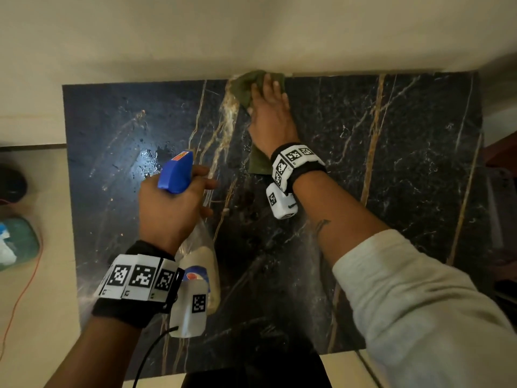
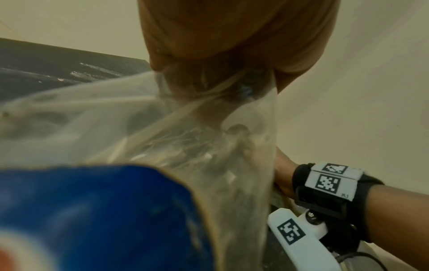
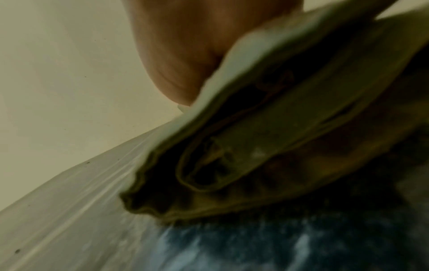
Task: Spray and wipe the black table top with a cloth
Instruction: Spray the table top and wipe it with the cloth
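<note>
The black marble table top (image 1: 391,163) with gold and white veins fills the head view. My right hand (image 1: 265,93) lies flat with straight fingers on an olive-green cloth (image 1: 246,85), pressing it against the table's far edge at the wall. The right wrist view shows the folded cloth (image 3: 278,128) under the hand (image 3: 181,55), on the wet table (image 3: 255,247). My left hand (image 1: 195,197) grips the neck of a clear spray bottle with a blue trigger head (image 1: 176,172), held over the table's near left part. The bottle (image 2: 162,137) fills the left wrist view under the hand (image 2: 232,36).
A wet, shiny patch (image 1: 148,161) lies on the table's left half. A cream wall (image 1: 251,32) runs along the far edge. On the floor at the left are a teal object (image 1: 19,242), a dark object (image 1: 11,183) and an orange cord (image 1: 25,289). Reddish furniture (image 1: 500,152) stands at the right.
</note>
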A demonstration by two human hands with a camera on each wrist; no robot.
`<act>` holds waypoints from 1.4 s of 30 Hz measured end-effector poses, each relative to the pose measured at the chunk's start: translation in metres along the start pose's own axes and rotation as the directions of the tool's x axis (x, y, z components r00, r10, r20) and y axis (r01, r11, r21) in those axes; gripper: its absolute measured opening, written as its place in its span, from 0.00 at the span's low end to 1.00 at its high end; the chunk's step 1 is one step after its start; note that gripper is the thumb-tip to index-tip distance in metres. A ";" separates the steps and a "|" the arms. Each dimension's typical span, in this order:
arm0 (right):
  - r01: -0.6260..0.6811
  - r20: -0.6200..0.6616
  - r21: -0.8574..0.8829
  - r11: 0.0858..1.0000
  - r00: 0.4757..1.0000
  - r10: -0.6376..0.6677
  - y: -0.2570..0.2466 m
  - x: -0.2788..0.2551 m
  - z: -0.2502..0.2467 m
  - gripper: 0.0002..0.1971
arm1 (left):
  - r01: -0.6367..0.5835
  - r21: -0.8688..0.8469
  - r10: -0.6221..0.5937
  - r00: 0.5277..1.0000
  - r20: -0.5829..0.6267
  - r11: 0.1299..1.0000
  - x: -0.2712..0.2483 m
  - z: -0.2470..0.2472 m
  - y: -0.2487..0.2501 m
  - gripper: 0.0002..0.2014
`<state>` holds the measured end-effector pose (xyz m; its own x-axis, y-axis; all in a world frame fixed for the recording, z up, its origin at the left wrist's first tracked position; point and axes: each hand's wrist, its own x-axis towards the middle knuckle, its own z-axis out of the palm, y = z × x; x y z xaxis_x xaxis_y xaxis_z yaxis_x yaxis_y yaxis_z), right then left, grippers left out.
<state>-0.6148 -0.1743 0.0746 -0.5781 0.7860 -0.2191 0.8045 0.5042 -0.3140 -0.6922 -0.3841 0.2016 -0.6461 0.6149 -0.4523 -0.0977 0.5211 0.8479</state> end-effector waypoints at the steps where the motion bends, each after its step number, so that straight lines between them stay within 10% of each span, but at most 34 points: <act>1: 0.022 0.004 -0.003 1.000 1.000 -0.022 0.005 0.001 -0.002 0.30 | 0.003 0.000 -0.003 1.000 0.002 1.000 -0.001 0.000 0.000 0.20; 10: -0.366 -0.181 0.095 0.926 0.908 0.377 0.091 -0.010 -0.024 0.29 | 0.002 -0.002 -0.002 1.000 0.004 1.000 -0.002 0.003 0.001 0.17; 21: 0.091 -0.037 0.057 0.994 0.995 -0.089 0.029 -0.019 -0.001 0.29 | 0.016 -0.029 -0.015 1.000 0.016 0.999 -0.006 0.012 -0.002 0.15; 29: -0.337 -0.132 0.120 0.934 0.927 0.351 0.033 -0.028 -0.007 0.28 | 0.015 -0.052 -0.016 1.000 -0.012 0.999 -0.003 -0.036 -0.019 0.08; 38: -0.045 -0.008 0.079 0.996 0.999 0.045 -0.063 -0.013 0.015 0.27 | -0.010 -0.030 0.010 1.000 -0.013 0.999 0.002 -0.085 -0.022 0.10; 42: -0.210 -0.113 0.032 0.977 0.971 0.212 -0.025 -0.033 0.013 0.29 | -0.003 -0.052 0.002 1.000 -0.014 0.999 0.008 -0.096 -0.023 0.14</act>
<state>-0.6178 -0.2173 0.0772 -0.3752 0.9104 -0.1745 0.9031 0.3165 -0.2902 -0.7677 -0.4483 0.2053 -0.6565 0.6077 -0.4469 -0.1352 0.4880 0.8623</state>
